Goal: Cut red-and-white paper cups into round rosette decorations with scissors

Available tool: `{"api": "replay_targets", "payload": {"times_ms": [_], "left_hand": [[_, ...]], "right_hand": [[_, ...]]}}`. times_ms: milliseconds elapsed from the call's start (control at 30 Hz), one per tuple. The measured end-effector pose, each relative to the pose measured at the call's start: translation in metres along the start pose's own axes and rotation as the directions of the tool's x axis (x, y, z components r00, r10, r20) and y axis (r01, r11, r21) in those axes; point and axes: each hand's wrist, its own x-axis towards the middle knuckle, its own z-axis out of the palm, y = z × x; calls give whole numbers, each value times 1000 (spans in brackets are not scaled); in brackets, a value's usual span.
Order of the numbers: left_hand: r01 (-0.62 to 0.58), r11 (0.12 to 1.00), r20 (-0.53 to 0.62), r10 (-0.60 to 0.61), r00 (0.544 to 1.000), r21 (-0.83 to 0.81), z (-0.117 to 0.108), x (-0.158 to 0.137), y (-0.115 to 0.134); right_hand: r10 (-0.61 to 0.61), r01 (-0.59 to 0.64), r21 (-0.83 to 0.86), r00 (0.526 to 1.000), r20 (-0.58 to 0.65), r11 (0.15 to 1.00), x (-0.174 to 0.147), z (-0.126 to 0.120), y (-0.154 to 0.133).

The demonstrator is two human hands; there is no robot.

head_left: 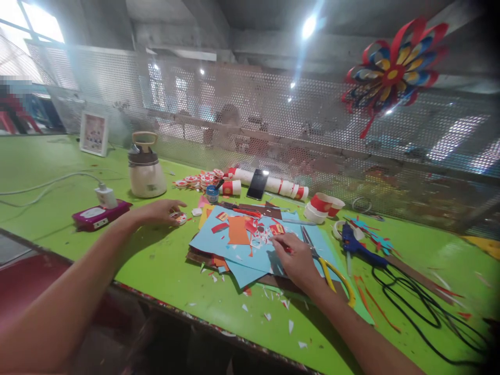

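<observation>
While 1 paper cutout (180, 219) looks finished at our left hand (161, 211), scraps (258, 241) lie unsorted by our right hand (297, 258); both grips unclear.

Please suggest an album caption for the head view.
Green table: left hand at a red-and-white piece, right hand over blue paper beside scissors.

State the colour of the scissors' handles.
The scissors' handles are yellow; the head view, the only one, shows them best.

the light-blue flat paper sheets (211, 237) look matt and smooth; the yellow-handled scissors (315, 253) have shiny metal blades; the long green tabletop (156, 276) is smooth, faintly glossy; the blue pistol-shaped glue gun (353, 245) looks plastic.
</observation>
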Motion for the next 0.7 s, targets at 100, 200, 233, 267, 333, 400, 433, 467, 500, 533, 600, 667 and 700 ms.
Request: {"api": "replay_targets", "payload": {"times_ms": [100, 200, 233, 267, 333, 400, 433, 467, 500, 533, 600, 667, 700], "left_hand": [[4, 1000, -49, -3, 999, 13, -3, -1, 4], [-16, 1000, -67, 16, 998, -1, -11, 2, 17], [-46, 999, -60, 45, 997, -20, -12, 3, 25], [-97, 994, -47, 94, 994, -49, -13, 5, 34], [-223, 974, -47, 221, 974, -48, -11, 8, 59], [-323, 946, -49, 323, 945, -5, -4, 10, 89], [-368, 930, -58, 368, 928, 12, 2, 11, 105], [-414, 910, -61, 414, 908, 22, 9, 12, 119], [-460, 888, -66, 461, 885, 28, 17, 13, 133], [-504, 863, -75, 505, 860, 26, 25, 14, 144], [-568, 823, -101, 566, 818, 13, 42, 17, 161], [-618, 786, -151, 613, 776, 14, 59, 19, 169], [-638, 770, -172, 631, 757, 16, 66, 20, 170]], "right_hand": [[7, -7, 11, 1000, 0, 1000, 0, -1, 0], [19, -19, 29, 1000, -3, 999, 0, 0, 0], [25, -25, 37, 1000, -4, 999, 0, 0, 0], [31, -31, 46, 999, -4, 998, 0, 0, -1], [48, -47, 69, 999, -4, 997, 0, 1, -3], [71, -70, 95, 998, -3, 993, -1, 0, -5], [86, -85, 110, 996, -2, 990, -1, 0, -7], [104, -103, 126, 995, -2, 987, -1, -1, -8], [125, -124, 144, 992, 0, 982, -1, -1, -10], [151, -149, 164, 989, 2, 975, -1, -2, -11], [209, -207, 214, 978, 10, 955, 0, -3, -13], [272, -268, 276, 962, 26, 923, 1, -3, -15], [300, -297, 308, 953, 36, 904, 2, -3, -16]]}}
